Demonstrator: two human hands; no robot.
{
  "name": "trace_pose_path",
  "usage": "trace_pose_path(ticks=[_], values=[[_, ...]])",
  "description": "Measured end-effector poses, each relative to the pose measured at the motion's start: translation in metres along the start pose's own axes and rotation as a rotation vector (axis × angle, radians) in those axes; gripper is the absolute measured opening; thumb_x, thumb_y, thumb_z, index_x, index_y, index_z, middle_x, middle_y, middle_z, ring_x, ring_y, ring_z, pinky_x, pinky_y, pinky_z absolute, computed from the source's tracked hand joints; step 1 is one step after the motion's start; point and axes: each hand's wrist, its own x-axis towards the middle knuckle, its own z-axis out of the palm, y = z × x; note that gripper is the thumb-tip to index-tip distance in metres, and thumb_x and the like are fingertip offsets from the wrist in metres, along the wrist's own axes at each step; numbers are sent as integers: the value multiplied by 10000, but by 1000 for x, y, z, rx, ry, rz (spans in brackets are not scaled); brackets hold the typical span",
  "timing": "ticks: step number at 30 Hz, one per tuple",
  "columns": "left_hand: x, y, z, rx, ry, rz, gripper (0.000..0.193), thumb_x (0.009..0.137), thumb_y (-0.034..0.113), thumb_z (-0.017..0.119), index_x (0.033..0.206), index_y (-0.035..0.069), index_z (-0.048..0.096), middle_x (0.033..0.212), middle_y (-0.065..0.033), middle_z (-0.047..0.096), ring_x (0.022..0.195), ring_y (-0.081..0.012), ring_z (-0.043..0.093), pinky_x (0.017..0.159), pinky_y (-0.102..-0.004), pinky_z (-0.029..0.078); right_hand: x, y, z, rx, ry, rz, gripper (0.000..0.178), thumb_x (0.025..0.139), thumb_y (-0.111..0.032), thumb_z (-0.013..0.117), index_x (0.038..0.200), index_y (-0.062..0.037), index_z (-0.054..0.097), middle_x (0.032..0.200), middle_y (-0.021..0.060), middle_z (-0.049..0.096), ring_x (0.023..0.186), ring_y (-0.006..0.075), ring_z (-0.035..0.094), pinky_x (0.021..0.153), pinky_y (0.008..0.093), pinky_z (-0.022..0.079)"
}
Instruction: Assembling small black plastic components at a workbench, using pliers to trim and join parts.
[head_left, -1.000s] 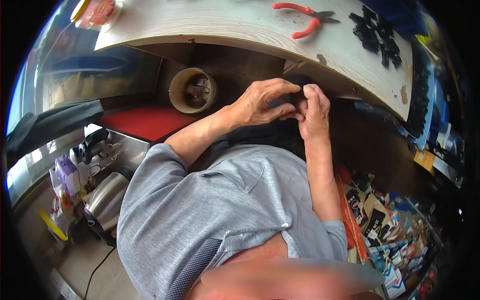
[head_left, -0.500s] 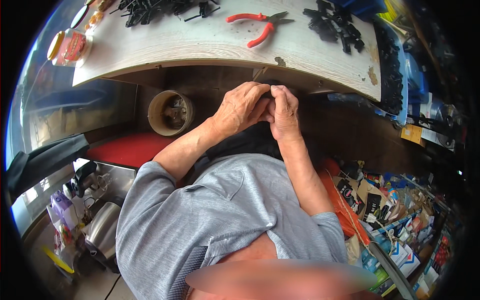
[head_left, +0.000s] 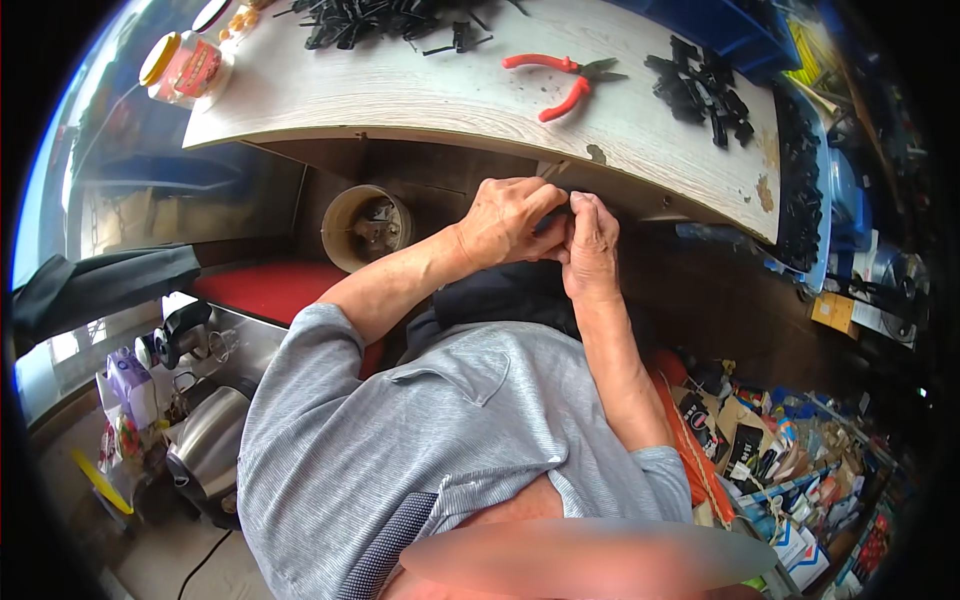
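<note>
My left hand and my right hand meet just in front of the table's near edge, below the tabletop. Both have bent fingers closed at the tips, nearly touching each other. A small dark bit seems to show between them, but the fingers hide what it is. On the pale wood-grain table beyond lie red-handled pliers with their jaws pointing right. A heap of small black plastic parts is at the far left, and another pile of black parts sits right of the pliers.
A jar with a yellow lid stands at the table's left end. Under the table is a round bucket, near a red seat. More black parts fill a blue tray at the right. A metal kettle and heaped packages flank me.
The whole view has shifted, so table and hands appear farther right and lower. My hands stay together in front of the table edge, with the fingers slightly changed in pose.
</note>
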Motion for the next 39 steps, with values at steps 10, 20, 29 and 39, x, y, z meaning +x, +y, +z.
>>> trace_pose_path(ticks=[10,20,29,39], values=[[3,2,-7,13,-14,-15,266,706,94,733,943,55,618,736,-93,593,632,-283,611,540,-368,496,-7,-13,17,41,62,-47,208,951,-283,553,893,-86,589,649,-23,448,528,86,450,421,287,413],[14,19,12,-138,8,-134,311,768,70,737,1036,13,591,803,-147,605,703,-334,611,609,-396,505,4,-20,-17,104,63,-95,223,938,-239,576,769,-98,546,540,-67,345,440,43,333,358,248,352],[0,15,28,-169,70,-152,316,823,19,718,1120,2,609,868,-135,640,651,-207,638,548,-290,508,4,-20,-20,85,75,-95,280,958,-263,555,711,-148,486,521,-66,288,423,55,272,396,236,275],[-25,3,37,-1185,-21,-976,206,969,193,592,1033,-1,621,826,-64,672,644,-94,589,576,-237,491,11,13,-35,24,46,-50,276,935,-290,600,758,-90,529,527,-36,382,413,70,369,356,313,497]])
